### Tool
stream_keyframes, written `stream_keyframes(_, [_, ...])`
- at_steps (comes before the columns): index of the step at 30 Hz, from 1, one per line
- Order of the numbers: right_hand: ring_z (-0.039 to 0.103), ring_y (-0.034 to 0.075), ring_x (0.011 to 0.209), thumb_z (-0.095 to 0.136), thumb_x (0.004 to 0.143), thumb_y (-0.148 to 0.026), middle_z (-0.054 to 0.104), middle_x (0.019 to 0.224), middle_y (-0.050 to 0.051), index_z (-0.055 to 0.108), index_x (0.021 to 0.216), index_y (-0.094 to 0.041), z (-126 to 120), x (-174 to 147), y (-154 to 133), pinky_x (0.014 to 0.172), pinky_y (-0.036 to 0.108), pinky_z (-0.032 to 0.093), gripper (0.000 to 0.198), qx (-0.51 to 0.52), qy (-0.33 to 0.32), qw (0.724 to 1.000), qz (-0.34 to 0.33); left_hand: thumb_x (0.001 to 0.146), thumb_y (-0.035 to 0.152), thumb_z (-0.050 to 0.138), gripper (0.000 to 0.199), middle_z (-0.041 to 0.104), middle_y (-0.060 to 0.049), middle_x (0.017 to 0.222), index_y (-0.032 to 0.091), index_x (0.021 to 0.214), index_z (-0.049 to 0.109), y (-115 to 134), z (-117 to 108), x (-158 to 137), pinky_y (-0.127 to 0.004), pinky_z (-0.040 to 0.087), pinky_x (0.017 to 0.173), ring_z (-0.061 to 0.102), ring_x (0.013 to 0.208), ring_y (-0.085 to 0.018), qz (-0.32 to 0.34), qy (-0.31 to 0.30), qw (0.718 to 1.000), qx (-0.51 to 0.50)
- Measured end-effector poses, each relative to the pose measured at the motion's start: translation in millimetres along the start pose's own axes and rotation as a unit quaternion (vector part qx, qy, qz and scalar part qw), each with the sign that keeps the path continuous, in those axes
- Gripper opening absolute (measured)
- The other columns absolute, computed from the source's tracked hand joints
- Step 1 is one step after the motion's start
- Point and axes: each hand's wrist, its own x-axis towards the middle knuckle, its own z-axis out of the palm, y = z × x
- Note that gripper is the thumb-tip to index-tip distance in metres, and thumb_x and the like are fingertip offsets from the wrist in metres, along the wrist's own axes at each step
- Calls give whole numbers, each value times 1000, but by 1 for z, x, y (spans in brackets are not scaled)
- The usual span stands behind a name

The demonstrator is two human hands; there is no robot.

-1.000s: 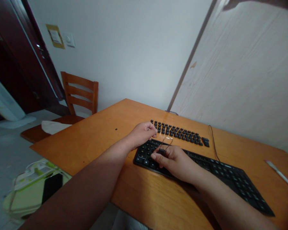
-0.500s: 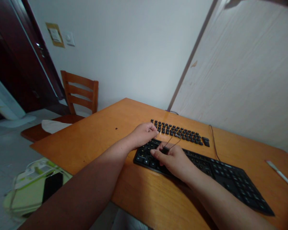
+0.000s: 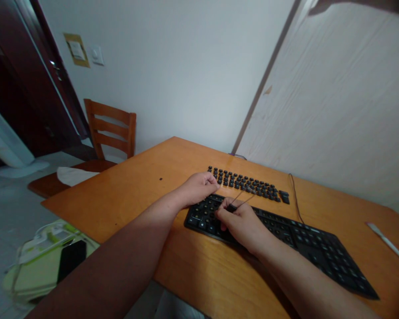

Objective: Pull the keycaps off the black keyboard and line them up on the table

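Observation:
A black keyboard (image 3: 319, 254) lies at an angle on the wooden table, with many keycaps off its left part. My right hand (image 3: 241, 221) is closed on a wire keycap puller (image 3: 232, 208) above that part. The puller's black handle is in my fingers, and its wire loops point up and away from the keys. My left hand (image 3: 199, 188) rests at the keyboard's far left edge, thumb and fingers pinched together. Whatever the left fingertips hold, if anything, cannot be made out. Loose black keycaps (image 3: 249, 182) stand in rows just behind the keyboard.
A white-handled brush (image 3: 390, 243) lies at the table's right. One small dark piece (image 3: 161, 179) sits on the table (image 3: 133, 195) left of my hands. A cable (image 3: 295, 197) runs behind the keyboard. Beyond the left edge are a wooden chair (image 3: 111, 128) and a phone (image 3: 71, 261).
My right hand has shifted slightly right over the keyboard with the keycap puller, whose wire loops have swung a little to the right. My left hand stays in nearly the same place.

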Motion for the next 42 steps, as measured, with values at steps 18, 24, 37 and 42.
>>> stream_keyframes(18, [37, 9, 43, 56, 78, -26, 52, 46, -4, 48, 61, -20, -7, 4, 2, 44, 23, 23, 20, 37, 43, 998, 36, 77, 34, 60, 18, 56, 2, 67, 17, 83, 63, 5, 0, -2, -23, 33, 53, 50, 61, -12, 2, -5, 1000, 29])
stream_keyframes(24, [39, 10, 47, 58, 82, -31, 53, 51, -4, 49, 67, -20, -10, 9, 8, 46, 23, 26, 21, 52, 61, 997, 7, 77, 33, 60, 17, 56, 2, 65, 17, 82, 63, 5, 0, -3, -22, 32, 52, 49, 60, -11, 11, 0, 1000, 25])
stream_keyframes(37, [49, 13, 62, 54, 91, -33, 53, 64, -3, 54, 70, -19, -28, 15, -4, 60, 26, 37, 25, -40, 210, 961, -178, 84, 36, 58, 23, 66, -3, 78, 15, 92, 60, 28, 1, -9, -24, 47, 63, 61, 65, -10, -50, -101, 975, -191])
stream_keyframes(42, [50, 13, 65, 52, 93, -31, 54, 69, -3, 55, 74, -20, -23, 14, -4, 62, 26, 38, 22, -93, 208, 945, -236, 83, 32, 61, 20, 66, -3, 75, 14, 91, 60, 28, 3, -11, -23, 47, 63, 60, 63, -10, -58, -106, 969, -215])
